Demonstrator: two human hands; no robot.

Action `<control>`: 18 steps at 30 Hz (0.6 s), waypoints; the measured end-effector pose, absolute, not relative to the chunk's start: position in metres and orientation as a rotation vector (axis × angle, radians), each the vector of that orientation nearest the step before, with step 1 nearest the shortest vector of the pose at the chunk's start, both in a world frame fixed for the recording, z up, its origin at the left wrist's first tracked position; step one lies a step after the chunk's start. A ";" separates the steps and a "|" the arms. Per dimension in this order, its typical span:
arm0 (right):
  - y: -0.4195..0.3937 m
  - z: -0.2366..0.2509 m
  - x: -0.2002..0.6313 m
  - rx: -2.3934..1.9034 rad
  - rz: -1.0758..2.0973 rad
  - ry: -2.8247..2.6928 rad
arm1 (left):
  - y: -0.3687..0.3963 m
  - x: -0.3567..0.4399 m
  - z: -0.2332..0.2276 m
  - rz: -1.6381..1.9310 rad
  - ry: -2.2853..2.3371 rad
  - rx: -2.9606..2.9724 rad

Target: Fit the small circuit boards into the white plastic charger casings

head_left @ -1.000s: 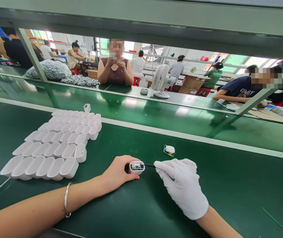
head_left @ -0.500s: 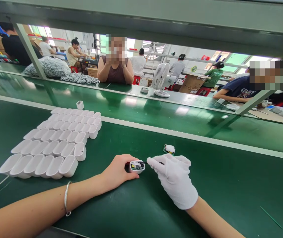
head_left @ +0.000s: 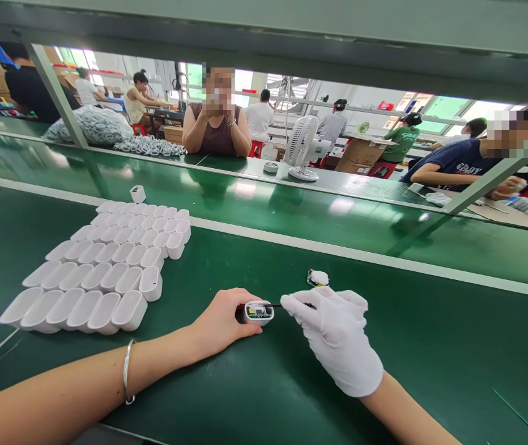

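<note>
Near the front edge of the green worktop (head_left: 264,383), the bare left hand (head_left: 220,321) grips a white casing (head_left: 259,312), open side up. The gloved right hand (head_left: 333,337) has its fingers pinched on a thin black tool (head_left: 276,305) reaching into the casing; rows of empty white shells (head_left: 106,272) lie toward the left edge.
</note>
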State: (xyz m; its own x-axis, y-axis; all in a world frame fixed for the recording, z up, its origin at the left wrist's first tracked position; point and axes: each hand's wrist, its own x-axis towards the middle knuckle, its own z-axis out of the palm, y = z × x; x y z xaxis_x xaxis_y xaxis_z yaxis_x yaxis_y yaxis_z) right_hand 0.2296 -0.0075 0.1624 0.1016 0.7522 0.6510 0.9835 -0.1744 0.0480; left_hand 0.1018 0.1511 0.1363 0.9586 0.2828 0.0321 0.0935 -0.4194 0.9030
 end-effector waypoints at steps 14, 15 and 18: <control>-0.004 0.158 0.233 -1.978 -0.746 -1.696 | 0.151 0.102 0.136 0.229 0.255 2.039; -0.004 0.158 0.232 -1.993 -0.747 -1.699 | 0.151 0.102 0.137 0.226 0.256 2.037; -0.005 0.161 0.232 -2.019 -0.684 -1.734 | 0.150 0.102 0.138 0.221 0.258 2.025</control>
State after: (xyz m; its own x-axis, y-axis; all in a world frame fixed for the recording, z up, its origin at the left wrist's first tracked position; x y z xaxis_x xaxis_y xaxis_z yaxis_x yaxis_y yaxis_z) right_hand 0.2318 -0.0047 0.1609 0.1150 0.7962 0.5940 0.9873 -0.1575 0.0200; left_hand 0.1015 0.1504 0.1378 0.9600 0.2766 0.0442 0.0861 -0.4413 0.8932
